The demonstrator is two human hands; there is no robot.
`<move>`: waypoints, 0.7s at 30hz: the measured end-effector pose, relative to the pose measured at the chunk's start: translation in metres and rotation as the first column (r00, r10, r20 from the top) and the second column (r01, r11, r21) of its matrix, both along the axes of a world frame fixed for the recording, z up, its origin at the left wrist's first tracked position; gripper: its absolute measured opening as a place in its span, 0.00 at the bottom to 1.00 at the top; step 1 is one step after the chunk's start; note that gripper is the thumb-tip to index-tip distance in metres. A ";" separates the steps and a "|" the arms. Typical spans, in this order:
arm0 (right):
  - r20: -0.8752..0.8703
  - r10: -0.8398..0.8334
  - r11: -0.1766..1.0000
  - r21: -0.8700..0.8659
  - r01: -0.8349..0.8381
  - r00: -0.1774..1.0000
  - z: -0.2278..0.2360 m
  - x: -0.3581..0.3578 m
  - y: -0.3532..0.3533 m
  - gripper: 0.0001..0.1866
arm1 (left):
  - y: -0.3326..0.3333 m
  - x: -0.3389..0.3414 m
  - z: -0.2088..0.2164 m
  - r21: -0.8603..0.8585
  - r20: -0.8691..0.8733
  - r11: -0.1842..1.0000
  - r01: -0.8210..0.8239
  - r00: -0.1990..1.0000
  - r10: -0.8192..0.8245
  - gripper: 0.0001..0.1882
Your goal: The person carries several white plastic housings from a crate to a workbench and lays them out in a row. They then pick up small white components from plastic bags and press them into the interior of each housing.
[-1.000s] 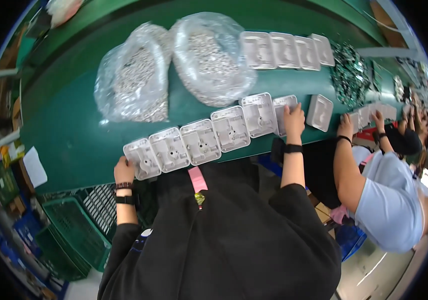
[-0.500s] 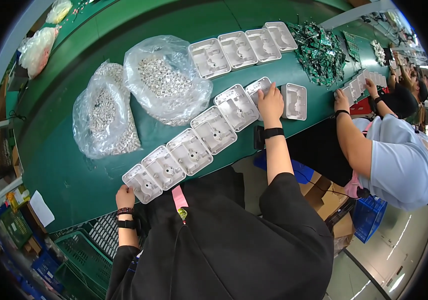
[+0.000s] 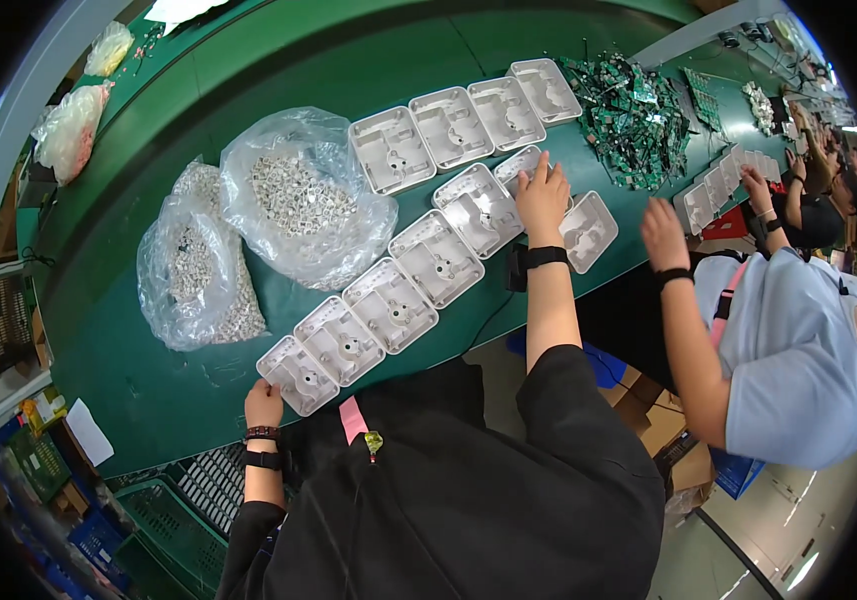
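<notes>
A slanting row of several white plastic housings (image 3: 392, 305), open side up and edge to edge, lies between my hands. My left hand (image 3: 264, 405) is closed at the near-left end, its fingers on the rim of the end housing (image 3: 299, 375); part of its fingers is hidden. At the far-right end, my right hand (image 3: 543, 203) lies with fingers stretched and slightly apart against the last housing (image 3: 516, 166), covering part of it. Just right of that hand sits a separate, turned housing (image 3: 590, 232).
Behind the row stand more white housings (image 3: 412, 127) and clear bags (image 3: 309, 200) of small white parts. A heap of green circuit boards (image 3: 634, 120) lies at the far right. Beside me a co-worker's raised hand (image 3: 665, 235) is close to the separate housing. Green crates (image 3: 164, 520) stand at lower left.
The separate housing by my right hand has turned and tilted in view. The co-worker's nearer hand has come off their own row of housings. My hands keep their places at the row's ends.
</notes>
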State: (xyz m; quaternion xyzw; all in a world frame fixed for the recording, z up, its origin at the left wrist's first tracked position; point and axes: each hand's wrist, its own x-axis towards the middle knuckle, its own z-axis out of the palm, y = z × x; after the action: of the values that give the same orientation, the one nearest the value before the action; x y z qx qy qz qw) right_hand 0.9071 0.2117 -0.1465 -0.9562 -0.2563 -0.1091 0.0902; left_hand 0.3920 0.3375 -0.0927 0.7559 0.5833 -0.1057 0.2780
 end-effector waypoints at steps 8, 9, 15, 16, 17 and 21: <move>0.008 0.073 0.984 0.164 -0.073 0.997 0.037 -0.038 0.011 0.30 | -0.004 0.059 0.010 0.027 0.027 0.998 0.053 0.998 -0.054 0.09; -0.035 0.110 0.976 0.191 -0.101 0.993 0.047 -0.057 0.013 0.30 | -0.003 0.064 0.012 0.026 0.027 0.997 0.071 0.997 -0.072 0.09; -0.104 0.205 0.951 0.258 -0.173 0.973 0.061 -0.135 0.012 0.29 | 0.003 0.087 0.008 -0.022 0.081 0.996 0.091 0.993 -0.089 0.09; -0.127 0.199 0.945 0.288 -0.156 0.972 0.059 -0.141 0.010 0.29 | 0.004 0.087 0.005 -0.027 0.104 0.995 0.093 0.991 -0.090 0.10; -0.133 0.204 0.944 0.288 -0.159 0.970 0.059 -0.147 0.006 0.29 | 0.004 0.088 0.003 -0.032 0.127 0.995 0.094 0.988 -0.089 0.10; -0.149 0.232 0.962 0.183 -0.204 0.961 0.060 -0.158 0.000 0.28 | 0.006 0.100 -0.001 -0.059 0.180 0.996 0.071 0.982 -0.059 0.10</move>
State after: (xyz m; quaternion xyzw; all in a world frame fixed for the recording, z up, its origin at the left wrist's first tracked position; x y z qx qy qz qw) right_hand 0.7491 0.2113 -0.0862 -0.9170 -0.3416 -0.0381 0.2026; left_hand 0.4921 0.3432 -0.0932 0.7715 0.5273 -0.0658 0.3498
